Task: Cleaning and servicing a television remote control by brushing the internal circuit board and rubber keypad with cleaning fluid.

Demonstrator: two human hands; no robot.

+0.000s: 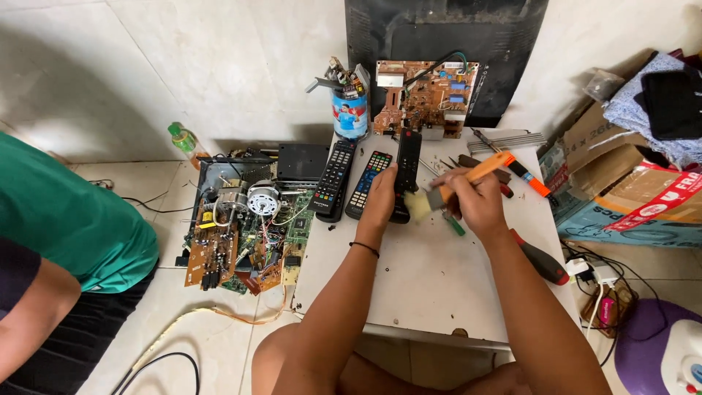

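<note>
Nearest, forearms: reaching forward from the bottom edge, meeting over the middle of the white table [431, 285].
Left hand [379, 201]: wrapping closed around the lower end of the black remote [406, 167], propping it up off the tabletop.
Remote axis: running near to far, lower end in the palm, top end pointing away toward the circuit board [424, 99] at the back.
Right hand [475, 201]: closing tightly on the orange handle of the brush [457, 186].
Brush axis: lying crosswise to the remote, handle rising to the upper right, pale bristles pointing left.
Key relation: bristles sitting just right of the remote's lower half, touching or nearly so; contact too small to tell.
Beside: two more remotes [351, 179] lying flat, just left of the held one.
Right edge: red-handled screwdriver [541, 260] resting near the right forearm.
</note>
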